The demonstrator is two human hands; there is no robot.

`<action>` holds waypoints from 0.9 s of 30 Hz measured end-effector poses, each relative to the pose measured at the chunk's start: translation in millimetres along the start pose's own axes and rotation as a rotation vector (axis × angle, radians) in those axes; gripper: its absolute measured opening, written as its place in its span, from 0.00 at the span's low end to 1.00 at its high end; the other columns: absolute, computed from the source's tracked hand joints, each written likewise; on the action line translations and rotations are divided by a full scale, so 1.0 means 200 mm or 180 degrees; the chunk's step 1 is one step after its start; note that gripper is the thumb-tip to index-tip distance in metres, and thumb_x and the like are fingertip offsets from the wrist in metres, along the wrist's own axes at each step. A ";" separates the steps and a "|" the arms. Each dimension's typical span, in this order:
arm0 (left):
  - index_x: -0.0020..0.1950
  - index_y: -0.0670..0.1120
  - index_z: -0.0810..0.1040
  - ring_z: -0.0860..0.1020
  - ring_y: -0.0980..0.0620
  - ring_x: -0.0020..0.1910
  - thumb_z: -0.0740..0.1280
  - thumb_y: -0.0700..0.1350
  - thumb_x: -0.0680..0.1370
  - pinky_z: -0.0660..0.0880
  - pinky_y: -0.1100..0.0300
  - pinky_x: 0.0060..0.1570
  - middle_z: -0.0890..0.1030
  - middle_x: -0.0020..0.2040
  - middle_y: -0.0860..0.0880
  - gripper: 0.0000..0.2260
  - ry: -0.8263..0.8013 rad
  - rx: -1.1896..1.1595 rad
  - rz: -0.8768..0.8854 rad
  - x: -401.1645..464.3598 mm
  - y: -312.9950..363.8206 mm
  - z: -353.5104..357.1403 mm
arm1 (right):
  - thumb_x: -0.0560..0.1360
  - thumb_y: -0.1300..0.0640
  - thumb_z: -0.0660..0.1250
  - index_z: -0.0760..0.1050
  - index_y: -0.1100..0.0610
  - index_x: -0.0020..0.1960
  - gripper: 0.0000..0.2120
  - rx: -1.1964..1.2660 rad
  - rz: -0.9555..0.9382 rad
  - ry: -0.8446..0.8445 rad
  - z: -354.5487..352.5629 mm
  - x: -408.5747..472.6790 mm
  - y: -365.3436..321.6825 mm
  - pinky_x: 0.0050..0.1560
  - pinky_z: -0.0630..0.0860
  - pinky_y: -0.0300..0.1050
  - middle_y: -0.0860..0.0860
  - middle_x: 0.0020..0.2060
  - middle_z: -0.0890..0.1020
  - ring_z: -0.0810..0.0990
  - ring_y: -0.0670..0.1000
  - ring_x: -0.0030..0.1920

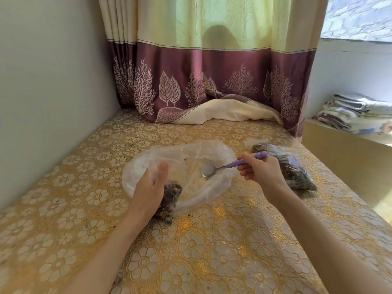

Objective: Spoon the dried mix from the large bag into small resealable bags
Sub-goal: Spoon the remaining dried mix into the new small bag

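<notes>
The large clear bag (135, 177) lies open and nearly flat on the table, its rim rolled back. My left hand (148, 187) grips a small resealable bag (170, 198) partly filled with dark dried mix, held upright at the large bag's near edge with its mouth open. My right hand (259, 169) holds a spoon (209, 171) by its purple handle; the metal bowl sits inside the large bag and looks empty. To the right, behind my right hand, lie filled small bags (297, 172) of the same dark mix.
A gold floral tablecloth (191, 247) covers the table. A grey wall runs along the left. A purple and cream curtain (212, 81) drapes onto the table's far end. Folded linens (358, 113) sit on a ledge at the right, past the table's edge.
</notes>
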State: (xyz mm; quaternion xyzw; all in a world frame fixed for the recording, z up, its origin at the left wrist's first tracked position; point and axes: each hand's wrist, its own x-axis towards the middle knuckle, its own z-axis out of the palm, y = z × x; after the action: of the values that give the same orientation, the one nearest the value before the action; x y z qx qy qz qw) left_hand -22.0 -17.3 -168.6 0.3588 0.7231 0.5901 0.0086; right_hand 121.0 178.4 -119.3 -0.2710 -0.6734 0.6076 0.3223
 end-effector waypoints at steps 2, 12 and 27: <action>0.48 0.44 0.75 0.72 0.56 0.39 0.45 0.79 0.65 0.66 0.78 0.41 0.79 0.44 0.42 0.42 0.0007 0.0036 -0.0018 0.00 0.00 0.00 | 0.76 0.62 0.64 0.83 0.57 0.29 0.19 0.0024 0.0050 -0.0068 0.00 -0.01 0.00 0.34 0.70 0.41 0.67 0.42 0.82 0.74 0.51 0.34; 0.51 0.41 0.75 0.73 0.53 0.39 0.45 0.79 0.65 0.68 0.70 0.41 0.77 0.43 0.41 0.45 -0.0021 -0.0003 0.0012 0.01 -0.03 0.00 | 0.77 0.63 0.63 0.78 0.65 0.39 0.11 0.0468 0.0475 -0.0300 -0.01 -0.03 0.04 0.26 0.72 0.35 0.57 0.32 0.84 0.76 0.46 0.27; 0.43 0.34 0.76 0.78 0.40 0.33 0.49 0.81 0.59 0.78 0.59 0.33 0.77 0.34 0.35 0.49 0.0329 -0.0435 -0.0065 0.00 0.11 -0.08 | 0.79 0.59 0.61 0.79 0.67 0.42 0.14 0.1294 0.1073 -0.0166 -0.03 -0.02 0.07 0.22 0.71 0.35 0.55 0.29 0.80 0.75 0.46 0.24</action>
State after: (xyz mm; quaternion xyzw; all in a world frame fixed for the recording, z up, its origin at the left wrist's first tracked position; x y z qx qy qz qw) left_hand -18.8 -29.3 -145.3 0.3191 0.6842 0.6558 0.0018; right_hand 128.0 180.1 -133.1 -0.2933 -0.4909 0.7823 0.2469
